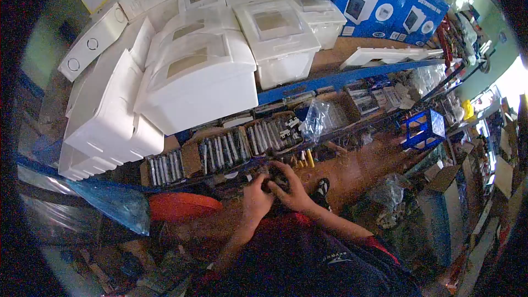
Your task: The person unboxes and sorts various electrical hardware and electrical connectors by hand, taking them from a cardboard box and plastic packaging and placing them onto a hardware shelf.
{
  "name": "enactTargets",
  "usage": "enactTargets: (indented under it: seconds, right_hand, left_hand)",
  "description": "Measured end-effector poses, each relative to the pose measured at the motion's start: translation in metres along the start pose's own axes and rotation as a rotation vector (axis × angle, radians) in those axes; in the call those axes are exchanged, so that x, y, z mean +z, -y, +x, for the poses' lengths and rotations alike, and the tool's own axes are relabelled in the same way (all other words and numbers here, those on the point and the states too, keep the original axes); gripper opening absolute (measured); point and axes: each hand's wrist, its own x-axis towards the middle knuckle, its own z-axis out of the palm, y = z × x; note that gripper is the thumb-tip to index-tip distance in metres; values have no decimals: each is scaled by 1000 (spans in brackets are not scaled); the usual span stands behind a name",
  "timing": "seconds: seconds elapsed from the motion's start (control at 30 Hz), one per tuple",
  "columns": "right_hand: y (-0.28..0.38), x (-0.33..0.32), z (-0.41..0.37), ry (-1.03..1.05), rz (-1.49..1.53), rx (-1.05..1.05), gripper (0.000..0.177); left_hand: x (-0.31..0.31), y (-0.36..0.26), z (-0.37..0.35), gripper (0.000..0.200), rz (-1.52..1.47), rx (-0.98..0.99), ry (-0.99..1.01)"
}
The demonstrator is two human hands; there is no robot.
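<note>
Close together in front of my chest, my left hand (258, 197) and my right hand (291, 188) meet around a small dark thing (270, 185). Fingers of both hands are curled in on it, and they cover most of it. Its kind is too dark and blurred to make out. Just beyond the hands runs a shelf row of small cardboard boxes (190, 153) packed with thin white and grey pieces standing on edge. Some yellow-tipped items (309, 159) show behind my right hand.
White plastic electrical enclosures (192, 88) are stacked on the upper shelf, beside blue printed cartons (379, 5). A blue plastic stool (422, 130) stands to the right on the brown floor (357, 170). At left is a red round object (184, 205); open cardboard boxes (443, 179) stand at right.
</note>
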Motion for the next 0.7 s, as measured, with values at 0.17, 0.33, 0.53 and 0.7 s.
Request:
enactTargets:
  seconds: [0.17, 0.33, 0.53, 0.7]
  right_hand:
    - [-11, -17, 4, 158, -287, 118, 34]
    - [-67, -2, 1, -76, 42, 404, 40]
    - [-40, -37, 19, -253, 383, 607, 54]
    - [-28, -14, 19, -123, 774, 155, 57]
  left_hand:
    - [-8, -7, 2, 42, 80, 94, 122]
    - [-6, -10, 0, 37, 30, 64, 160]
    - [-25, -6, 7, 33, -156, 44, -5]
    - [-19, 26, 9, 36, 135, 169, 40]
